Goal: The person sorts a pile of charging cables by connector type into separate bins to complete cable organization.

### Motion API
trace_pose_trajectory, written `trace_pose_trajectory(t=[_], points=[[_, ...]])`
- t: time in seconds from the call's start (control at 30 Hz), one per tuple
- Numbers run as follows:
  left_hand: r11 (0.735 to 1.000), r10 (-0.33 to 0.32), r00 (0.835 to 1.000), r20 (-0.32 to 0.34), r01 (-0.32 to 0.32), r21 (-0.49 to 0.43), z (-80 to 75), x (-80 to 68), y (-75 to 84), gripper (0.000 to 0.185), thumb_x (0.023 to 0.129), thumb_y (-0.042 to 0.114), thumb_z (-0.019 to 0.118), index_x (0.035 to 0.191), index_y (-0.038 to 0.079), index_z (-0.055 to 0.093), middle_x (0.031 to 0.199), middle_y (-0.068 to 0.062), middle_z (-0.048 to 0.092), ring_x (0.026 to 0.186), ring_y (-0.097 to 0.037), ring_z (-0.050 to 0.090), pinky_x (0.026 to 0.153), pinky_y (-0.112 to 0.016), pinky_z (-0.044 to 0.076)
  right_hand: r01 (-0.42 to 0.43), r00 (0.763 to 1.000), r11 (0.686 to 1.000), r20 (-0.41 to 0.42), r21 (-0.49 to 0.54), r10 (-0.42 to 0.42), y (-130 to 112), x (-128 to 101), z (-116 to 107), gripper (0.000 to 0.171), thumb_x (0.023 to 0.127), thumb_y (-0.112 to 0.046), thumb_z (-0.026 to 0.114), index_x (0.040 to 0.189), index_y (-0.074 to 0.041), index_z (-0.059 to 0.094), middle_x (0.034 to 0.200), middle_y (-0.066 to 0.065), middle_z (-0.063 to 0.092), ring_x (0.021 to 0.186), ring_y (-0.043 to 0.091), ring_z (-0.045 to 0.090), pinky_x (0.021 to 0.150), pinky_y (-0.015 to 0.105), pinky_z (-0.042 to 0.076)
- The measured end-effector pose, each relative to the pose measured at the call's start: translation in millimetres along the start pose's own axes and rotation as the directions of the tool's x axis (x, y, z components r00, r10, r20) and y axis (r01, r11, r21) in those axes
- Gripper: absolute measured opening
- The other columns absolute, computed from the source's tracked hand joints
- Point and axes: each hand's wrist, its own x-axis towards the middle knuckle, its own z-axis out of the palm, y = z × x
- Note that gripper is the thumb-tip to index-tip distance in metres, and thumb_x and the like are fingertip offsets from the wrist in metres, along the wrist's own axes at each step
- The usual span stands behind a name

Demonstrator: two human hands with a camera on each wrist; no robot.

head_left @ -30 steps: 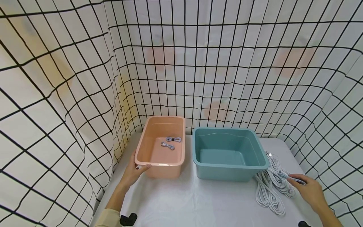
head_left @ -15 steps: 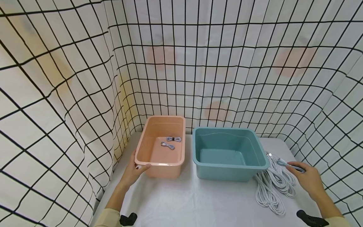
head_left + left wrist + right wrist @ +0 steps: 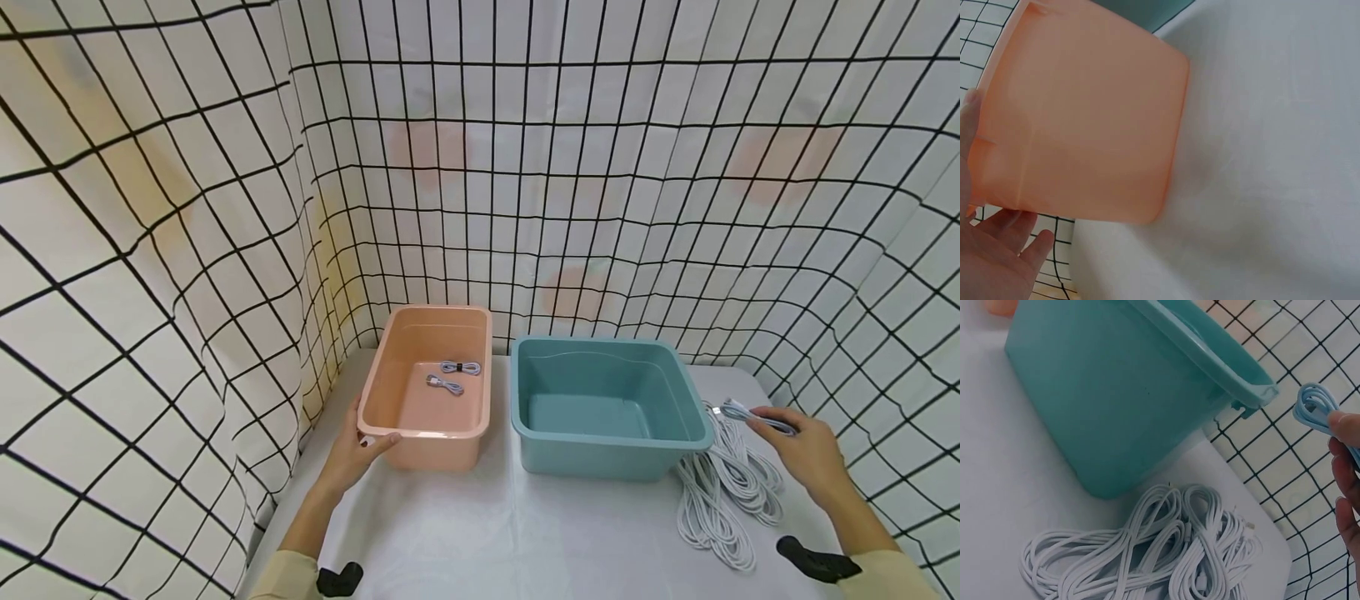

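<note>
My left hand (image 3: 347, 454) grips the near left corner of an orange plastic bin (image 3: 438, 454), thumb over its front edge and fingers at its side. Two small coiled cables lie in that bin: one (image 3: 468, 368) with a black band, and a second coiled cable (image 3: 447, 386) nearer me. On the far right, my right hand (image 3: 813, 454) pinches a coiled light blue cable (image 3: 1317, 406) between thumb and fingers. The coil is held in the air above a pile of white cables (image 3: 716, 500) on the table.
A teal bin (image 3: 600, 457) stands to the right of the orange one, with no contents visible. The white cable pile lies against its right side. Black grid netting (image 3: 1272, 469) over white sheeting encloses the white table (image 3: 517, 525) at the back and sides.
My right hand has moved slightly left and up with the coiled cable, lifting it further clear of the white cables. My left hand has stayed at the orange bin's corner.
</note>
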Motion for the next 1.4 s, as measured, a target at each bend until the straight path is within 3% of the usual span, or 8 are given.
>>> trace_pose_trajectory(t=[0.3, 0.57, 0.8, 1.0, 1.23, 1.4], points=[[1.000, -0.006, 1.000, -0.001, 0.006, 0.002, 0.3, 2.3, 1.2, 0.109, 0.091, 0.032, 0.082, 0.166, 0.016, 0.005, 0.164, -0.021, 0.028, 0.147, -0.045, 0.032, 0.114, -0.069, 0.025, 0.077, 0.997, 0.997, -0.013, 0.008, -0.076, -13.6, 13.8, 5.2, 0.051, 0.105, -0.036, 0.064, 0.132, 0.007, 0.062, 0.129, 0.035, 0.057, 0.111, 0.051, 0.054, 0.075, 0.045, 0.049], [1.000, -0.010, 1.000, -0.006, 0.010, 0.000, -0.4, 2.6, 0.6, 0.109, 0.091, 0.031, 0.082, 0.166, 0.016, 0.004, 0.164, -0.022, 0.026, 0.147, -0.045, 0.031, 0.114, -0.069, 0.024, 0.118, 0.993, 0.991, -0.001, 0.055, -0.118, -32.5, 27.1, 13.5, 0.050, 0.105, -0.036, 0.064, 0.131, 0.006, 0.063, 0.132, 0.035, 0.058, 0.117, 0.054, 0.052, 0.084, 0.066, 0.047], [1.000, -0.004, 1.000, -0.007, 0.004, 0.002, -3.6, -0.4, 0.3, 0.107, 0.093, 0.030, 0.080, 0.167, 0.017, 0.003, 0.164, -0.023, 0.027, 0.147, -0.045, 0.031, 0.114, -0.068, 0.024, 0.183, 0.983, 0.981, -0.015, 0.071, -0.182, -51.1, 40.0, 22.6, 0.043, 0.103, -0.033, 0.067, 0.126, 0.004, 0.068, 0.125, 0.029, 0.065, 0.112, 0.045, 0.059, 0.080, 0.044, 0.052], [1.000, 0.009, 1.000, -0.004, -0.010, -0.011, -1.3, -1.5, 1.9, 0.107, 0.093, 0.028, 0.081, 0.166, 0.014, 0.004, 0.164, -0.024, 0.026, 0.147, -0.047, 0.030, 0.114, -0.068, 0.024, 0.203, 0.979, 0.976, 0.004, 0.078, -0.204, -62.3, 45.5, 30.4, 0.043, 0.104, -0.034, 0.066, 0.125, 0.003, 0.068, 0.127, 0.030, 0.063, 0.114, 0.050, 0.058, 0.085, 0.064, 0.051], [1.000, -0.002, 1.000, -0.001, 0.002, -0.016, 0.8, -2.4, -0.8, 0.107, 0.092, 0.029, 0.081, 0.166, 0.017, 0.005, 0.164, -0.023, 0.027, 0.147, -0.046, 0.031, 0.114, -0.069, 0.024, 0.232, 0.972, 0.970, 0.010, 0.073, -0.233, -76.7, 52.4, 40.7, 0.042, 0.103, -0.032, 0.067, 0.126, 0.003, 0.068, 0.128, 0.030, 0.063, 0.113, 0.049, 0.060, 0.086, 0.066, 0.052], [0.999, -0.005, 1.000, 0.001, 0.006, -0.043, 1.0, -4.1, 5.6, 0.105, 0.093, 0.023, 0.081, 0.166, 0.013, 0.005, 0.164, -0.025, 0.025, 0.147, -0.048, 0.029, 0.113, -0.070, 0.024, 0.259, 0.965, 0.962, 0.016, 0.085, -0.261, -92.7, 60.6, 47.1, 0.040, 0.102, -0.033, 0.069, 0.123, 0.002, 0.070, 0.126, 0.029, 0.064, 0.111, 0.048, 0.062, 0.085, 0.064, 0.052]])
